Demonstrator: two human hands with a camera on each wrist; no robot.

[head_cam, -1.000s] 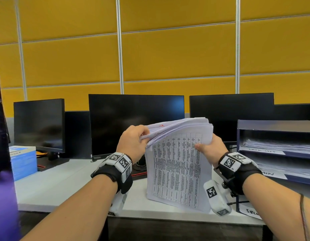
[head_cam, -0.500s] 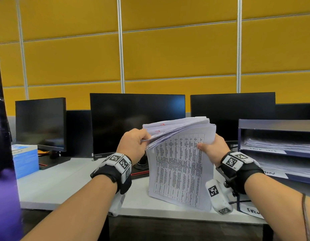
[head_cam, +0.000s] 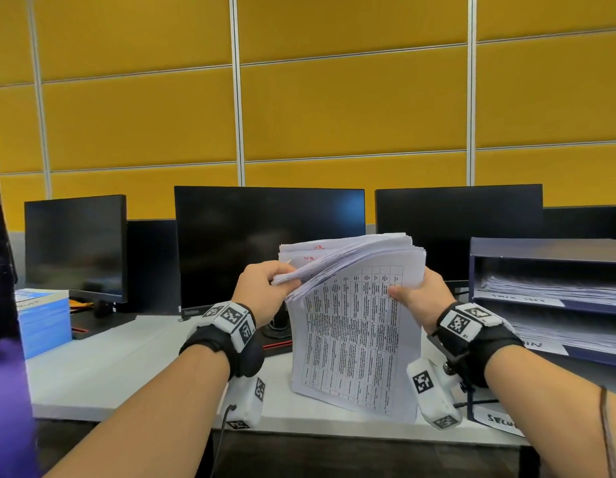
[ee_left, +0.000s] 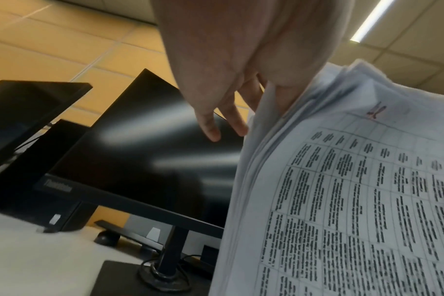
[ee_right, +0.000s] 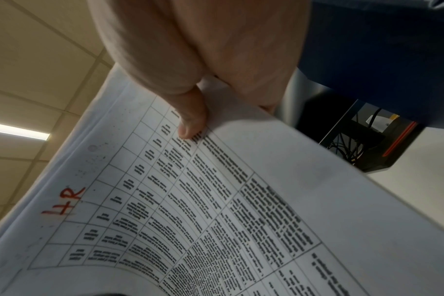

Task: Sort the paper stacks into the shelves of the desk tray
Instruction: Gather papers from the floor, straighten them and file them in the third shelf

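Paper stack pinched between left hand and right hand, top sheets peeled leftward, desk tray just right of right hand.

the left hand has peeled more top sheets of the paper stack back.

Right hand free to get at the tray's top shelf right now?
Probably not yet: the right hand pinches the paper stack. The desk tray sits just to its right, its open front unblocked.

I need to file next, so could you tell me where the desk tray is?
In the head view, the desk tray stands at the desk's right edge, just right of the right hand.
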